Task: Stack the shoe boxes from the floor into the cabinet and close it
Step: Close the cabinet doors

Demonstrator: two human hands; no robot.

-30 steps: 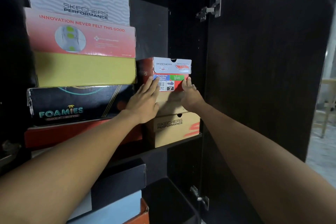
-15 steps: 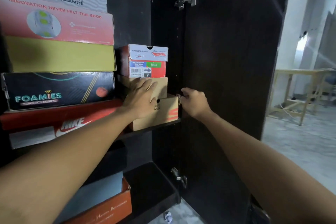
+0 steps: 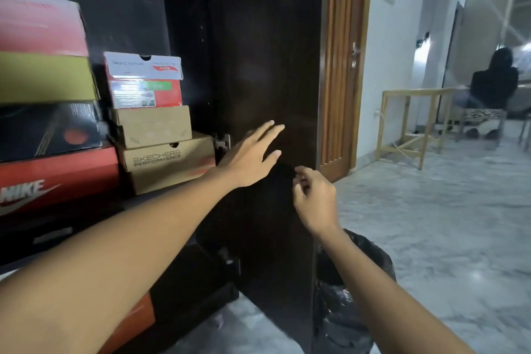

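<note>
Marble floor (image 3: pixel 431 224), cabinet (image 3: pixel 138 8) shelves packed with shoe boxes (image 3: pixel 165 161); left hand (image 3: pixel 250 158) spread, right hand (image 3: pixel 314 198) loosely curled, both grips empty.

Dim, motion-blurred cabinet — brighter room at right

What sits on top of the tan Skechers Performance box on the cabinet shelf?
On the Skechers Performance box lies a plain tan box, and on that a red and white box. Their contents are hidden by lids.
</note>
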